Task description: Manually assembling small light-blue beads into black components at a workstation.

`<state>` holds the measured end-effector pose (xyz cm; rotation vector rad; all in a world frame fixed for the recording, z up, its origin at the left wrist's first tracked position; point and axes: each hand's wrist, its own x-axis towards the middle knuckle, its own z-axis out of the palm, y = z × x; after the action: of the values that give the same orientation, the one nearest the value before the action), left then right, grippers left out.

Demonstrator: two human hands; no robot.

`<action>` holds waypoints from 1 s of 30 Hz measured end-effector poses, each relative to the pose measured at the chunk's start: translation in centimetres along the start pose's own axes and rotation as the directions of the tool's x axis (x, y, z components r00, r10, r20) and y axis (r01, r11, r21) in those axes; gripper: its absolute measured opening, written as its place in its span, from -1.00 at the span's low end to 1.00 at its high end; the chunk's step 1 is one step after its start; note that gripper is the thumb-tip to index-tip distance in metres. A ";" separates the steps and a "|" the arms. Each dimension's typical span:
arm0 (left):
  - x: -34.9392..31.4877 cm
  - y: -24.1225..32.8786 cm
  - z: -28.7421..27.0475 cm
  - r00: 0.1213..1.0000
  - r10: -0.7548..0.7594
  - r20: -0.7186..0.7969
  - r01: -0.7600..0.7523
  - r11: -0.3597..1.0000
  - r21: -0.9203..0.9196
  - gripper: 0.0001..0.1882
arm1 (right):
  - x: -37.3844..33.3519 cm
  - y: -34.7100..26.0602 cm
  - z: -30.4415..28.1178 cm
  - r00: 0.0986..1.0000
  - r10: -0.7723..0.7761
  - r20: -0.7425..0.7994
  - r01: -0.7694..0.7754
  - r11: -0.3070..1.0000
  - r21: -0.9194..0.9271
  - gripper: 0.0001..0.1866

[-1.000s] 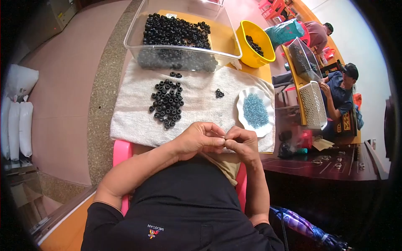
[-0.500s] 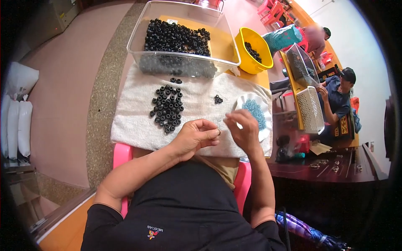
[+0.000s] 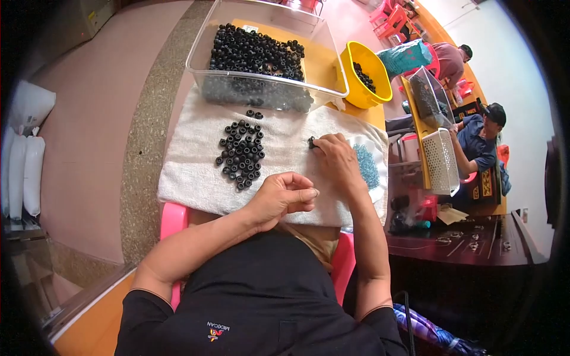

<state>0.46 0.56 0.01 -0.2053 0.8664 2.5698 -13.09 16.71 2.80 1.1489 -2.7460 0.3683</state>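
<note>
Right hand: the right hand point(image 3: 338, 155) reaches over the towel, fingertips touching a small cluster of tiny black pieces point(image 3: 312, 142); whether they have closed on one is hidden.
Left hand: the left hand point(image 3: 285, 199) is held near the body, thumb and forefinger pressed together; anything between them is too small to tell.
Towel: a white terry cloth towel point(image 3: 285, 130) lies under the work, probably to stop small pieces rolling.
Black rings: a loose pile of chunky, round black pieces with holes point(image 3: 242, 151) sits left of the cluster, likely kept apart by size.
Plate: a white scalloped plate point(image 3: 376, 196) beside the right forearm contains tiny pale-blue pieces point(image 3: 367, 166), its rim probably keeping them gathered.
Containers: beyond, a clear plastic bin point(image 3: 320, 90) and a yellow plastic tub point(image 3: 359, 98) hold more black pieces, apparently as bulk stock.
</note>
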 end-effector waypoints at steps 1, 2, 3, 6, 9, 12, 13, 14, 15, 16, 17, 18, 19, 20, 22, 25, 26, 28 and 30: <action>0.0 0.0 0.0 1.000 -0.002 0.001 0.002 1.000 0.001 -0.86 | -0.1 0.1 0.1 1.000 -0.019 -0.020 0.018 1.000 -0.005 -0.81; 0.0 0.0 0.0 1.000 -0.001 0.002 0.001 1.000 0.001 -0.86 | -0.1 0.2 0.1 1.000 -0.019 -0.021 0.019 1.000 -0.007 -0.81; 0.0 -0.1 -0.1 1.000 -0.002 0.008 0.002 1.000 0.001 -0.86 | -0.2 0.2 0.1 0.999 -0.034 -0.037 0.034 0.999 -0.009 -0.81; 0.0 0.0 0.0 1.000 -0.006 0.004 0.006 1.000 0.004 -0.86 | -0.3 0.1 0.1 0.997 -0.049 -0.062 0.049 0.999 -0.001 -0.82; 0.0 -0.1 0.0 1.000 -0.005 -0.006 0.005 1.000 0.008 -0.86 | -0.2 0.0 0.2 0.997 -0.047 -0.067 0.048 0.999 0.008 -0.85; 0.1 -0.2 0.0 1.000 0.000 -0.006 0.000 1.000 0.006 -0.86 | -0.2 0.2 0.2 0.997 -0.040 -0.060 0.041 0.999 0.016 -0.87; 0.1 -0.2 0.0 1.000 0.002 -0.006 -0.002 1.000 0.003 -0.86 | -0.1 0.2 0.3 0.998 -0.036 -0.057 0.037 0.999 0.028 -0.87; 0.1 -0.2 0.0 1.000 0.005 -0.007 -0.005 1.000 0.002 -0.86 | 0.0 0.1 0.4 0.998 -0.038 -0.056 0.040 0.999 0.028 -0.87; 0.0 -0.1 0.0 1.000 0.003 -0.012 -0.003 1.000 0.003 -0.86 | 0.0 0.0 0.5 0.993 -0.049 -0.107 0.056 0.996 0.073 -0.85; 0.0 -0.1 0.0 1.000 0.000 -0.015 0.000 1.000 0.005 -0.87 | 0.1 0.0 0.4 0.986 -0.055 -0.157 0.073 0.991 0.114 -0.84; 0.0 -0.1 0.1 1.000 0.001 -0.015 -0.001 1.000 0.004 -0.87 | 0.1 0.1 0.5 0.986 -0.056 -0.157 0.074 0.991 0.113 -0.84; 0.0 -0.1 0.1 1.000 0.005 -0.012 -0.005 1.000 0.004 -0.87 | 0.2 0.2 0.7 0.981 -0.045 -0.189 0.075 0.986 0.152 -0.82; 0.0 -0.1 0.1 1.000 0.009 -0.010 -0.009 1.000 0.004 -0.87 | 0.2 0.3 0.8 0.975 -0.033 -0.219 0.077 0.978 0.192 -0.81; 0.0 -0.1 0.1 1.000 0.010 -0.011 -0.010 1.000 0.003 -0.87 | 0.2 0.4 0.9 0.975 -0.035 -0.218 0.078 0.978 0.192 -0.81; 0.0 -0.1 0.1 1.000 0.010 -0.015 -0.010 1.000 0.003 -0.86 | 0.0 0.4 0.9 0.978 0.057 -0.203 0.004 0.958 0.288 -0.82; 0.0 -0.1 0.1 1.000 0.007 -0.027 -0.007 1.000 0.001 -0.85 | -0.2 0.6 0.9 0.981 0.123 -0.150 -0.060 0.928 0.367 -0.82; -0.1 -0.1 0.1 1.000 0.008 -0.027 -0.008 1.000 0.001 -0.85 | -0.2 0.6 0.9 0.981 0.121 -0.150 -0.059 0.928 0.367 -0.82; 0.0 -0.1 0.0 1.000 0.011 -0.025 -0.011 1.000 -0.004 -0.84 | -0.1 0.6 1.0 0.979 0.116 -0.167 -0.036 0.906 0.421 -0.82; -0.1 -0.1 0.0 0.999 0.015 -0.028 -0.016 1.000 -0.003 -0.84 | 0.2 0.8 1.0 0.984 0.104 -0.144 -0.033 0.902 0.429 -0.83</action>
<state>0.54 0.57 -0.05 -0.2370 0.8772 2.5886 -13.80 16.84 1.80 1.0450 -2.6343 1.0677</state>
